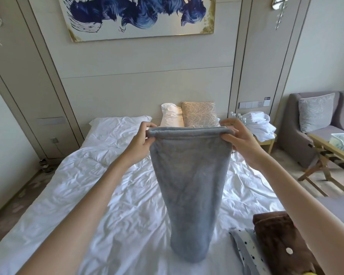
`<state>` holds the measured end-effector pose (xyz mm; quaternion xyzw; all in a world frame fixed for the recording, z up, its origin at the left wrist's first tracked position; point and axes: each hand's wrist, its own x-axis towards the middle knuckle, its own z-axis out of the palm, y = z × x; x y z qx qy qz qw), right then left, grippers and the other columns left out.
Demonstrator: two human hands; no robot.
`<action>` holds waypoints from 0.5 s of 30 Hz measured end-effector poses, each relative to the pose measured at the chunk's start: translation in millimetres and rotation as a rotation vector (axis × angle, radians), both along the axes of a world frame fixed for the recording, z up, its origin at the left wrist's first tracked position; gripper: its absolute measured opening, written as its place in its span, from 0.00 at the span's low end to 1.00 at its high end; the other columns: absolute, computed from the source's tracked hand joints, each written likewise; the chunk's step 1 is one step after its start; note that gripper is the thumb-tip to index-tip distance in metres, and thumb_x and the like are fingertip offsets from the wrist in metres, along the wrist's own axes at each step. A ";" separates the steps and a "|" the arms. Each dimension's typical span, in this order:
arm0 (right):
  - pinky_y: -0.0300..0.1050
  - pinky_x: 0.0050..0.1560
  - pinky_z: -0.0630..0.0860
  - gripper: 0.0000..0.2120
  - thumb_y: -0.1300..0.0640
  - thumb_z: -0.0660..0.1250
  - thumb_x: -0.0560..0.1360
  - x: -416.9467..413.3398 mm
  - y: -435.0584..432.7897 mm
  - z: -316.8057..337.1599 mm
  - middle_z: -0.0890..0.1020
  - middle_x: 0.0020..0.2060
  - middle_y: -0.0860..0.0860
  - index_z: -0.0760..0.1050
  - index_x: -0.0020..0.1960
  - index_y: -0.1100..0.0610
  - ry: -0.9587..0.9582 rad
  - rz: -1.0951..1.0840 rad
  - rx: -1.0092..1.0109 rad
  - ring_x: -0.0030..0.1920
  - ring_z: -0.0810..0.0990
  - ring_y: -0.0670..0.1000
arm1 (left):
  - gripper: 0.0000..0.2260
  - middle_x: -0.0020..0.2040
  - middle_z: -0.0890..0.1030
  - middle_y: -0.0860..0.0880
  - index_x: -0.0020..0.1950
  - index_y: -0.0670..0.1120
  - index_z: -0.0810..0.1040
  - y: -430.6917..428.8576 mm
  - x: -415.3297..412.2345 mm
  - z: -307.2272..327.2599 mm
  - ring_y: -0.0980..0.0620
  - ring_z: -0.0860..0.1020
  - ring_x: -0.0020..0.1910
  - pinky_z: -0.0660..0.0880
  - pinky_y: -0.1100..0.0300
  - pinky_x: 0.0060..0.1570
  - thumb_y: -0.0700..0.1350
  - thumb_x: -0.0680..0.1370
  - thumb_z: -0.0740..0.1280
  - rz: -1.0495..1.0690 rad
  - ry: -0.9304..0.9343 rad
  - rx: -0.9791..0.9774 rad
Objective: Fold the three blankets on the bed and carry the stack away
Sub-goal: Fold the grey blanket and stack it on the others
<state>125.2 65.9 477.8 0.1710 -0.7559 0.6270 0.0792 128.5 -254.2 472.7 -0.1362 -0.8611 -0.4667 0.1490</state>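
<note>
Bedroom interior: a bed (pixel 127 195) with rumpled white linen is filling the middle of the view.

- Grey blanket (pixel 191 185): folded into a long narrow strip and hanging upright over the bed, its lower fold touching the sheet.
- Left hand (pixel 141 143): fingers are curling round the blanket's top left corner and gripping it.
- Right hand (pixel 240 143): gripping the top right corner the same way and pulling the top edge taut between the two hands.
- Brown blanket (pixel 276 235): lying folded at the bed's near right corner.
- Spotted blanket (pixel 246 249): lying against the brown one's left side.
- White pillow (pixel 171 116) and patterned cushion (pixel 200 114): leaning on the headboard.
- White linen pile (pixel 258 124): sitting on the bedside table.
- Grey armchair (pixel 294 139): standing to the right.
- Blue painting (pixel 139 14): hanging above the bed.
</note>
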 end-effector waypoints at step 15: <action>0.44 0.41 0.68 0.06 0.54 0.68 0.76 169.3 43.4 -5.3 0.75 0.44 0.57 0.76 0.47 0.56 -0.075 0.121 -0.159 0.45 0.72 0.55 | 0.09 0.49 0.81 0.50 0.62 0.44 0.68 47.6 181.2 0.4 0.56 0.79 0.47 0.76 0.64 0.48 0.45 0.84 0.58 0.014 0.012 0.322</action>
